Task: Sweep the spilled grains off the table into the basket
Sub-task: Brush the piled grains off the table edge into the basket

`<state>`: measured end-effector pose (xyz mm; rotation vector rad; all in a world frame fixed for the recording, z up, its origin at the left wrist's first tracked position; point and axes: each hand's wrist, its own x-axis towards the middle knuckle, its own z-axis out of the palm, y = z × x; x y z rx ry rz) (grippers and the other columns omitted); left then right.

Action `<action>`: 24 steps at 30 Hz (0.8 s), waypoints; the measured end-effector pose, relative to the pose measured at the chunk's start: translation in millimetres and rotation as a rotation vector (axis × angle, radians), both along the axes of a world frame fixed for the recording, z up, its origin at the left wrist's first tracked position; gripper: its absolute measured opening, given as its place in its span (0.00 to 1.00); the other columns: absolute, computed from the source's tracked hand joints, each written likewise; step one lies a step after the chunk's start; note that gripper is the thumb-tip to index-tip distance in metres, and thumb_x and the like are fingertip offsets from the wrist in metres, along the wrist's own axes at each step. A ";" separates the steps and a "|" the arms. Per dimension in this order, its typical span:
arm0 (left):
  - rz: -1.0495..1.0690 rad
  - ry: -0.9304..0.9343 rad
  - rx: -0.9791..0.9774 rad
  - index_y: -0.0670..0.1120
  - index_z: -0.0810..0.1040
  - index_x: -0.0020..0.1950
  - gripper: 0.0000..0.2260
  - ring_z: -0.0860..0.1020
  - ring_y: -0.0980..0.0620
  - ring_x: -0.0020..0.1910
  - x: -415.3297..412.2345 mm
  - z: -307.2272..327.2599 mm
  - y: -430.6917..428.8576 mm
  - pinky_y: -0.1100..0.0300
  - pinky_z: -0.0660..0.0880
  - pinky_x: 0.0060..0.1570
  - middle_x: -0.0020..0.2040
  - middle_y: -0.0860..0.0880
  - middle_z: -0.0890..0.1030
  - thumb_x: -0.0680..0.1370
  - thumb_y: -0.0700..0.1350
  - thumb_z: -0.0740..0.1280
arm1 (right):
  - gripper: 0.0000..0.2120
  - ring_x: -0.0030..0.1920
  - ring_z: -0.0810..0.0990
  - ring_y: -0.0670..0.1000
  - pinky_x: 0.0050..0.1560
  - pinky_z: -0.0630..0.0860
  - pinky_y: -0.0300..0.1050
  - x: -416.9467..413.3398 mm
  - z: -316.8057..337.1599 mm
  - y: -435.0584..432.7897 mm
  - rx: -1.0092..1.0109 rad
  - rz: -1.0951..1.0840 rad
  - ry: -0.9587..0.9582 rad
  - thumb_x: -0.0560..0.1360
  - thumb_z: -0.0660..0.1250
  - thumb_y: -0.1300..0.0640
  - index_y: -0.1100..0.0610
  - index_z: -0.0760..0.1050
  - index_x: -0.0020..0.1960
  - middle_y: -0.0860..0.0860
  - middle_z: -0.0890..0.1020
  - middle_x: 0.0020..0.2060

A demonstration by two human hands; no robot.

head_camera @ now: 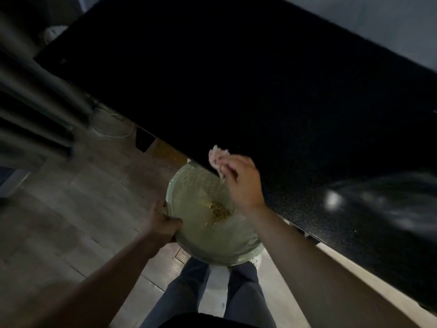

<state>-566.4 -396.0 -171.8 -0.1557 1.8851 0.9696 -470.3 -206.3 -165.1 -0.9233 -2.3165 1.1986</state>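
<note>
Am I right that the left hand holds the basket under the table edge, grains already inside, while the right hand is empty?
Not quite. In the head view the right hand is not empty: it holds a pale cloth. The rest stands: the left hand holds the basket under the table edge, grains inside.

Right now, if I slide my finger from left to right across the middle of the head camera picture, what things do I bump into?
Wood-look floor → left hand gripping the rim → green basket → grains inside it → right hand holding a pale cloth → black table.
</note>
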 end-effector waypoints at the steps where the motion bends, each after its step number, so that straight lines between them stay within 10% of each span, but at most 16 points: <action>1: 0.007 -0.004 0.008 0.47 0.65 0.61 0.23 0.77 0.40 0.47 -1.3 -0.4 -1.3 0.47 0.79 0.35 0.50 0.41 0.75 0.72 0.30 0.66 | 0.10 0.54 0.74 0.46 0.53 0.64 0.23 8.4 0.1 -12.5 -0.003 0.044 -0.015 0.76 0.67 0.63 0.55 0.81 0.56 0.49 0.81 0.52; 9: -0.022 0.001 0.013 0.51 0.65 0.59 0.22 0.79 0.38 0.49 -6.0 -1.3 -12.7 0.43 0.81 0.38 0.53 0.40 0.76 0.71 0.33 0.67 | 0.10 0.51 0.78 0.46 0.49 0.80 0.50 77.0 1.4 -65.6 -0.195 -0.063 -0.088 0.77 0.65 0.58 0.45 0.81 0.53 0.39 0.78 0.49; 17: -0.043 -0.001 0.027 0.49 0.65 0.62 0.24 0.80 0.39 0.47 -12.1 1.5 -10.9 0.43 0.81 0.39 0.52 0.41 0.76 0.71 0.32 0.67 | 0.08 0.51 0.79 0.47 0.54 0.78 0.46 8.4 30.6 37.0 -0.097 -0.383 0.060 0.79 0.64 0.61 0.53 0.79 0.55 0.47 0.80 0.50; 24: -0.035 0.033 -0.019 0.48 0.65 0.66 0.27 0.79 0.40 0.47 -25.2 -6.7 -18.8 0.46 0.81 0.37 0.53 0.39 0.76 0.71 0.34 0.70 | 0.15 0.64 0.71 0.48 0.66 0.70 0.40 -34.8 0.8 25.4 -0.024 -0.234 -0.052 0.77 0.63 0.66 0.54 0.79 0.60 0.51 0.76 0.61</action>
